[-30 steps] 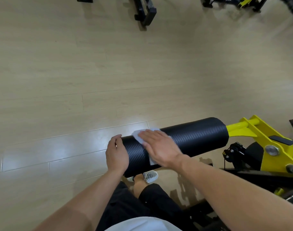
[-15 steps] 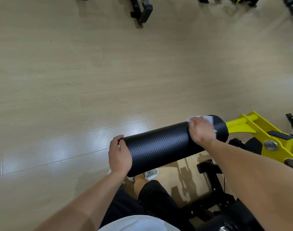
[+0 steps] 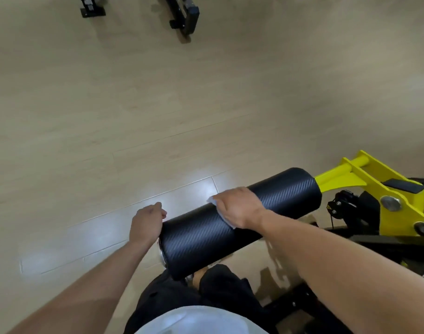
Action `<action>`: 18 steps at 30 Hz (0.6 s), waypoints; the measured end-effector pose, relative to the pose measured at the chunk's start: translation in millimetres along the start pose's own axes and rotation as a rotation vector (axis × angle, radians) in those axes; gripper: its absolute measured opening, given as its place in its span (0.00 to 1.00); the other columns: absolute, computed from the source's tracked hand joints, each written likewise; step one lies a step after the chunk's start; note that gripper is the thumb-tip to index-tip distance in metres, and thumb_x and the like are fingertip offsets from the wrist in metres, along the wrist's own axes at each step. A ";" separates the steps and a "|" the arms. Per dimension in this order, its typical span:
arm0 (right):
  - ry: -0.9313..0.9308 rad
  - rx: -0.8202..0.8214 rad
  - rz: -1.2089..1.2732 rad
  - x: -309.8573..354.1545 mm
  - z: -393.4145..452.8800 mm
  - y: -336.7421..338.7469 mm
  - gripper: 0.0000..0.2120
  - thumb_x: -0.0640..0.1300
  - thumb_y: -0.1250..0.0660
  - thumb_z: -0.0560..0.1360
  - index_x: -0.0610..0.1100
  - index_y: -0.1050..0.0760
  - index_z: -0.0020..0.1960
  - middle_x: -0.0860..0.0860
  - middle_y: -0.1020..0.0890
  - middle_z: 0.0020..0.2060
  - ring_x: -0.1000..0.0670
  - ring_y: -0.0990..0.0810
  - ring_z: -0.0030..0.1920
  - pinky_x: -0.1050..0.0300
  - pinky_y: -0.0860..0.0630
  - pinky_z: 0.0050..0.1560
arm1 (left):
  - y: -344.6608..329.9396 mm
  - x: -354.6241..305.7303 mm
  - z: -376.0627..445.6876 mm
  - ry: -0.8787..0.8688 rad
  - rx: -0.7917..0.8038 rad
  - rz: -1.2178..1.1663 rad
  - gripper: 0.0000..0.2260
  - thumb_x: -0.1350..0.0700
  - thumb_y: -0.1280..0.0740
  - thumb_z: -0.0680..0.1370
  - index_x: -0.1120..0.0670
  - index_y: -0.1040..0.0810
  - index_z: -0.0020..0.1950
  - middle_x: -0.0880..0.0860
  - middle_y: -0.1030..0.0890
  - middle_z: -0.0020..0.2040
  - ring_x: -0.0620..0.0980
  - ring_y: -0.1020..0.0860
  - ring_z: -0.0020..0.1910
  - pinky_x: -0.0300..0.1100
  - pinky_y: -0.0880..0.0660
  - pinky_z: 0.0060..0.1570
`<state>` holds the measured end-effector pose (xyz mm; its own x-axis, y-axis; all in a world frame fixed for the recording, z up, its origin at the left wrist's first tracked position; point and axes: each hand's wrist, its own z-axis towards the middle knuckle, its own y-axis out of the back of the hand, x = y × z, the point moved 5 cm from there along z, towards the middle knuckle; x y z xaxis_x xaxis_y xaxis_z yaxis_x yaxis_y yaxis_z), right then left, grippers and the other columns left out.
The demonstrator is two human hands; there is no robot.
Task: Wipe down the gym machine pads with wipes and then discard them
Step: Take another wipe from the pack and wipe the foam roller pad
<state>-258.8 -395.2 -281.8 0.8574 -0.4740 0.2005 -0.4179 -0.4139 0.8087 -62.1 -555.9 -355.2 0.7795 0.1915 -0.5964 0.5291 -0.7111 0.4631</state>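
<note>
1. I see a black roller pad [image 3: 242, 222] lying across the lower middle of my view, its textured cover running from near my knees up toward the right.
2. The far right end of the pad meets a yellow machine frame [image 3: 365, 179], which has black parts and round metal bolts on it.
3. My right hand [image 3: 237, 207] lies flat on top of the pad, about midway along it, fingers straight and close together.
4. Under that palm is a white wipe [image 3: 212, 200]; only its edges show, one past the fingertips and one by the wrist.
5. My left hand [image 3: 147, 221] is at the near end of the pad, fingers curled over the end edge and holding it.
6. A metal cap [image 3: 161, 255] shows on that near end, just below the left hand.
7. The pad hangs above a pale wooden floor [image 3: 157, 104] with bright glare beside the hands.
8. Black shorts [image 3: 172, 297] and a bit of white shirt fill the bottom edge.
9. Black machine feet [image 3: 184, 13] stand at the floor's far edge, well apart from the pad.
</note>
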 end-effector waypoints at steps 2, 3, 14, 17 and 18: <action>-0.193 -0.042 -0.004 -77.2 -11.0 11.9 0.23 0.48 0.54 0.83 0.48 0.20 0.60 0.49 0.16 0.56 0.46 0.21 0.60 0.47 0.33 0.69 | -10.6 -20.8 -1.7 -0.116 0.062 0.117 0.13 0.48 0.39 0.81 0.47 0.19 0.42 0.43 0.16 0.43 0.49 0.20 0.48 0.42 0.30 0.43; -0.292 -0.081 0.007 -112.3 -19.6 17.2 0.22 0.48 0.54 0.84 0.49 0.21 0.61 0.49 0.18 0.60 0.46 0.24 0.64 0.47 0.35 0.72 | -18.3 -29.9 -4.4 -0.177 0.104 0.176 0.12 0.47 0.38 0.81 0.46 0.19 0.42 0.43 0.17 0.43 0.47 0.20 0.47 0.39 0.30 0.42; -0.654 -0.447 0.216 -85.8 -37.0 -17.0 0.25 0.53 0.50 0.84 0.44 0.30 0.75 0.48 0.30 0.76 0.43 0.44 0.81 0.50 0.55 0.80 | -43.5 -35.4 7.0 -0.178 0.460 0.328 0.11 0.54 0.38 0.80 0.49 0.16 0.45 0.45 0.16 0.48 0.47 0.19 0.50 0.43 0.24 0.52; -0.633 -0.505 0.295 -14.4 -32.7 -33.0 0.26 0.56 0.49 0.83 0.46 0.28 0.75 0.52 0.29 0.75 0.48 0.44 0.81 0.59 0.65 0.78 | -27.3 -24.1 24.7 -0.195 0.583 0.427 0.11 0.53 0.38 0.81 0.50 0.17 0.45 0.47 0.16 0.46 0.49 0.19 0.45 0.42 0.25 0.41; -0.636 -0.515 0.310 11.4 -32.4 -38.0 0.27 0.57 0.50 0.83 0.47 0.28 0.75 0.52 0.29 0.76 0.49 0.45 0.81 0.60 0.67 0.78 | -19.2 -18.6 30.7 -0.218 0.625 0.479 0.11 0.53 0.38 0.81 0.50 0.17 0.45 0.47 0.17 0.46 0.49 0.19 0.45 0.41 0.26 0.39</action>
<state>-223.4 -359.7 -292.3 0.3336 -0.9142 0.2303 -0.2848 0.1351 0.9490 -97.1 -566.6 -373.1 0.7566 -0.3188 -0.5709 -0.1798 -0.9409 0.2871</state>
